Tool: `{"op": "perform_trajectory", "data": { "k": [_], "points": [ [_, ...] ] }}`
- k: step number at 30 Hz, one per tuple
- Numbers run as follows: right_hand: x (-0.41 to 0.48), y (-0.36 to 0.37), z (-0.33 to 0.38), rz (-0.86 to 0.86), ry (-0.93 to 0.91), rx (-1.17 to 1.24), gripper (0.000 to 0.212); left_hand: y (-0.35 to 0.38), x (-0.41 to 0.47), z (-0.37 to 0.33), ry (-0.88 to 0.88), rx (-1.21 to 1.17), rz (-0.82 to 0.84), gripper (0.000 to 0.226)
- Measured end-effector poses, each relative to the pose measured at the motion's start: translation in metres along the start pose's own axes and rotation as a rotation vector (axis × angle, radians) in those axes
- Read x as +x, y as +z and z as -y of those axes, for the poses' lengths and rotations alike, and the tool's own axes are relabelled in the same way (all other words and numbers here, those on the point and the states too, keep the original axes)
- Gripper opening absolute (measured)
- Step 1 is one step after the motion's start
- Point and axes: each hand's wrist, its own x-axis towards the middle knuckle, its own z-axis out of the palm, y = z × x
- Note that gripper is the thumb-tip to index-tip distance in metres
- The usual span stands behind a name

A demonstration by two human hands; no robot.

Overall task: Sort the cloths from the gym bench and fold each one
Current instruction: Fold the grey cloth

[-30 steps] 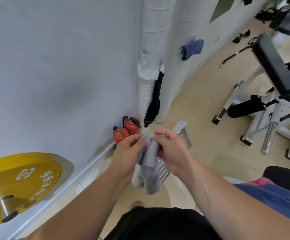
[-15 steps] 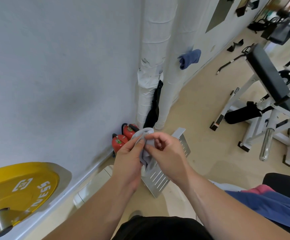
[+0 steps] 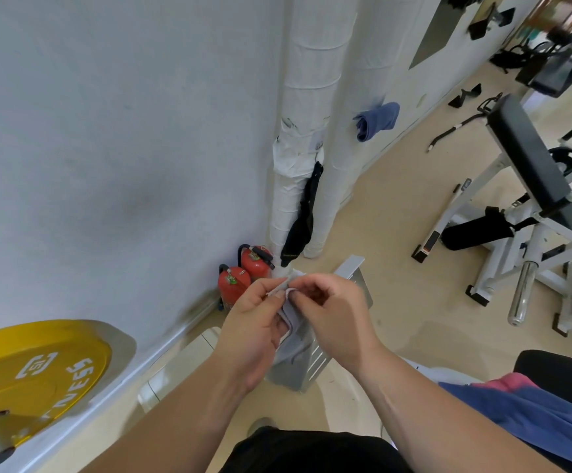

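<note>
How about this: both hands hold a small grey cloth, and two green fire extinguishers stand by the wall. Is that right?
Not quite. The head view shows the two fire extinguishers by the wall are red, not green. The rest is right: the left hand and right hand both hold the small grey cloth.

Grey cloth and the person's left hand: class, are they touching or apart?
Touching. The head view shows the left hand pinching the grey cloth at its top edge, with no gap between them.

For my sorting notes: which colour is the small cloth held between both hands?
Light grey; the cloth shows best in the head view.
</note>
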Motion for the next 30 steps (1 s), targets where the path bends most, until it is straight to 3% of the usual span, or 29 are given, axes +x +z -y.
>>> {"op": "perform_trajectory", "data": {
  "k": [4, 8, 14, 24, 30],
  "points": [
    [0.005, -0.003, -0.004, -0.054, -0.065, -0.13, 0.021, 0.002, 0.001, 0.001, 0.026, 0.039, -0.087, 0.02],
    [0.009, -0.01, -0.011, 0.051, -0.193, -0.273, 0.012, -0.002, 0.006, -0.004, 0.083, 0.188, -0.165, 0.017],
    [0.012, -0.013, -0.014, 0.063, -0.28, -0.362, 0.009, 0.002, -0.003, -0.013, 0.11, 0.408, 0.002, 0.037],
    [0.01, -0.015, -0.007, 0.091, -0.308, -0.427, 0.009, -0.009, -0.013, -0.03, 0.138, 0.677, 0.169, 0.027],
    [0.007, -0.016, -0.001, 0.128, -0.259, -0.38, 0.031, -0.013, -0.013, -0.029, 0.215, 0.779, 0.142, 0.023]
  ]
}}
